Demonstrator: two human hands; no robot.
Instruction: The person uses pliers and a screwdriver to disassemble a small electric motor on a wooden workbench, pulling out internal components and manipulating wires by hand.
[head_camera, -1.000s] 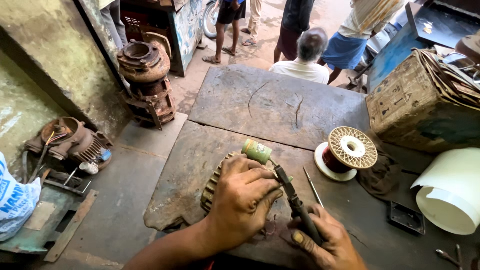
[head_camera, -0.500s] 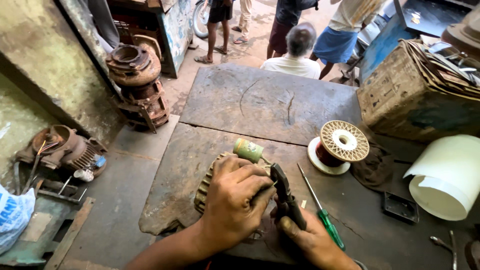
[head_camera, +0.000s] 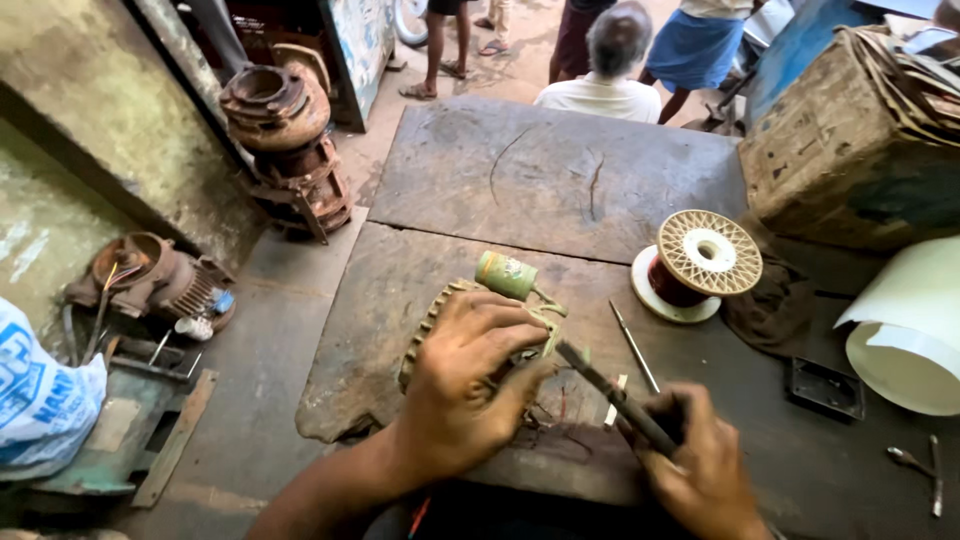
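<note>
The dark, worn desk (head_camera: 560, 170) carries everything. A white rolled sheet (head_camera: 905, 335) lies well off to the right of the fingers, and a spool of copper wire (head_camera: 697, 262) stands beyond them. The ribbed motor stator (head_camera: 432, 330) sits under the left hand (head_camera: 465, 385), whose fingers (head_camera: 500, 315) spread over it, pressing down. The right hand (head_camera: 700, 465) has its fingers closed around dark pliers (head_camera: 615, 398), tip at the stator. A green capacitor (head_camera: 505, 275) lies just past the left fingers.
</note>
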